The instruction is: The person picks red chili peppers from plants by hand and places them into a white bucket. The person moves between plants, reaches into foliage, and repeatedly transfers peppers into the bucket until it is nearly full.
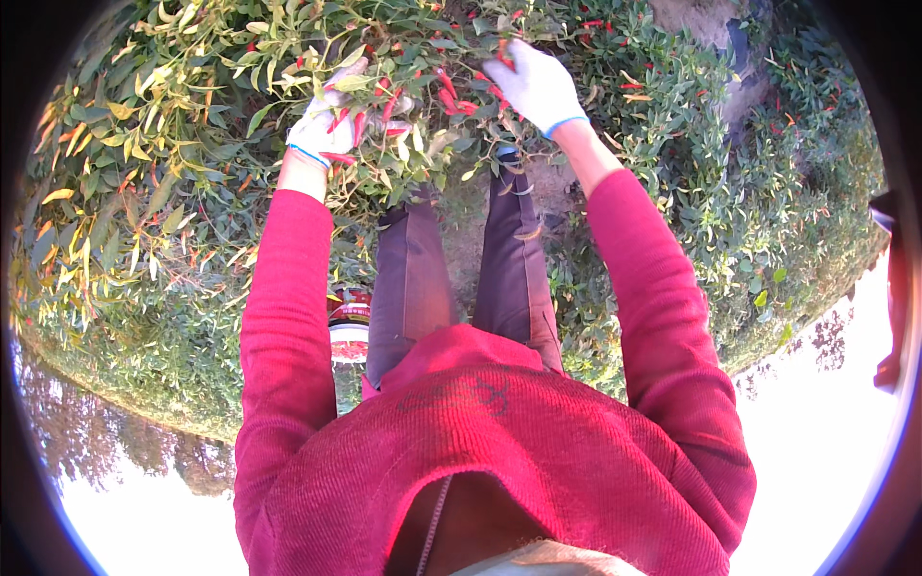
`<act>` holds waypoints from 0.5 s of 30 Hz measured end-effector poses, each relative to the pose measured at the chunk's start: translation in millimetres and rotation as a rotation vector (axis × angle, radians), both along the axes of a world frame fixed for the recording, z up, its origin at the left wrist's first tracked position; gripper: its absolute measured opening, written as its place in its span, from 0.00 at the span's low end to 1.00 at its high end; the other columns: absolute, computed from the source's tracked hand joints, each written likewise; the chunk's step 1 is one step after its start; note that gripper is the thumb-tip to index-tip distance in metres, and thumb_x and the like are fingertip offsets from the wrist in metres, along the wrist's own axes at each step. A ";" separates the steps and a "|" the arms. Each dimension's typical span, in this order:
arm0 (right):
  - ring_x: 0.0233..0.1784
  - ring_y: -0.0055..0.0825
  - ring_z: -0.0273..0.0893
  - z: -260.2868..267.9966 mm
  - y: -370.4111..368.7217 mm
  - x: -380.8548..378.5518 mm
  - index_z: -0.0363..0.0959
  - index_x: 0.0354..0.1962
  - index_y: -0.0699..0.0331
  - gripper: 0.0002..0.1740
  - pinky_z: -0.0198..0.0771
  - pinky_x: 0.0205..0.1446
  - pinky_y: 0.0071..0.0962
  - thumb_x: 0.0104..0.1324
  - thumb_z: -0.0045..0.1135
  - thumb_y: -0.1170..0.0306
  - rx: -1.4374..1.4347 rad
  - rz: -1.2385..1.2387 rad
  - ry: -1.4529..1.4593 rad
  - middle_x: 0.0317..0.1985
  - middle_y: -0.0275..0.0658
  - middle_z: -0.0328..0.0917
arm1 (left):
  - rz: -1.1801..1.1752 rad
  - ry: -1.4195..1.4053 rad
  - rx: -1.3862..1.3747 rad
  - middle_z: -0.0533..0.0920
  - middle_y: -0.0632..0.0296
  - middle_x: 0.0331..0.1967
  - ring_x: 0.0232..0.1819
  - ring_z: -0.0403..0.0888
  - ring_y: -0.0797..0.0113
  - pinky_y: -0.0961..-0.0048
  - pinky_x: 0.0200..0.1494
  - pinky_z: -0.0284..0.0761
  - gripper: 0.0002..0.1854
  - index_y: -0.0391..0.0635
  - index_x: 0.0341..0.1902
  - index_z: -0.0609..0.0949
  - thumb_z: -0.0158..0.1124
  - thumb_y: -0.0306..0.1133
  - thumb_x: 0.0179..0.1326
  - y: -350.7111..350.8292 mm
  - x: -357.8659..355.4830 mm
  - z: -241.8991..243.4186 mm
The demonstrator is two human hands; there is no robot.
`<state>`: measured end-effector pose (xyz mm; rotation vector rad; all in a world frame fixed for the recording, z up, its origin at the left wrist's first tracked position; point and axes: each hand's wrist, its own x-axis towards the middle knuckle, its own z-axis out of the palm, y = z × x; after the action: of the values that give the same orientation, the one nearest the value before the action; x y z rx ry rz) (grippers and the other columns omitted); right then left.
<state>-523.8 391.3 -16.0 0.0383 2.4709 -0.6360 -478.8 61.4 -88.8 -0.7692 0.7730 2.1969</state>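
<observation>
Both my hands wear white gloves with blue cuffs and reach into a chili pepper plant (403,54) thick with red pods. My left hand (331,111) is among the stems at upper left, with several red chili peppers (359,128) lying against its palm and fingers; leaves partly cover it, so its grip is unclear. To the right, my right hand (536,83) has its fingers bent at a red chili pepper (506,59), apparently pinching it. Between the hands hangs a cluster of red chili peppers (454,101).
Dense chili plants (144,144) with orange and red pods spread to the left, more (670,144) to the right. Beside my leg stands a container (350,331) holding red pods, partly hidden. Bare soil (461,237) shows between my legs.
</observation>
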 end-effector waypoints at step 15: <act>0.42 0.41 0.85 53.5 18.3 -17.2 0.81 0.42 0.63 0.22 0.78 0.49 0.40 0.67 0.59 0.51 -0.212 0.024 -0.333 0.37 0.47 0.85 | 0.056 -0.082 0.092 0.70 0.41 0.70 0.58 0.80 0.30 0.32 0.61 0.79 0.28 0.49 0.77 0.64 0.55 0.40 0.78 8.2 -2.1 39.9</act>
<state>-541.0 409.5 37.6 0.0289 2.0722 -0.8078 -480.9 69.7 -48.9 -0.8378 0.6126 2.2196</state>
